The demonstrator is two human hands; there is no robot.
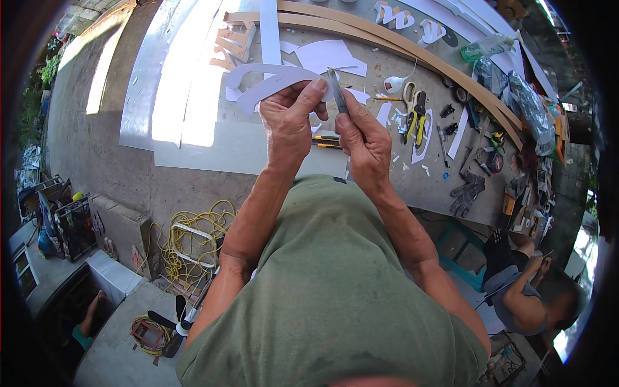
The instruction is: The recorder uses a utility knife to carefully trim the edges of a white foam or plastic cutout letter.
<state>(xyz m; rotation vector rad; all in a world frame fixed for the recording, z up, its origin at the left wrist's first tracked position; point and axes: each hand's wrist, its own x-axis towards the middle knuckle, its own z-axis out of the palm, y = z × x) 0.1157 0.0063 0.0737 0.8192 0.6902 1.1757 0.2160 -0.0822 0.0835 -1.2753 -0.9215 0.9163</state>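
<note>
Green shirt (pixel 342 271) foremost; left hand (pixel 288 119) pinches a crosswise curved white piece (pixel 263 92), right hand (pixel 366 134) grips a grey tool (pixel 336 93) pointing away.

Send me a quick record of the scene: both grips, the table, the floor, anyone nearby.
Left grip: closed on a white curved cutout
Right grip: closed on a slim grey tool
Tool contact: tool overlaps the cutout's right end in view; touching unclear
Worktable, right side: white bottle, pencil, grey glove
Floor, left: tangled yellow cord
Nearby: another person, lower right
</note>
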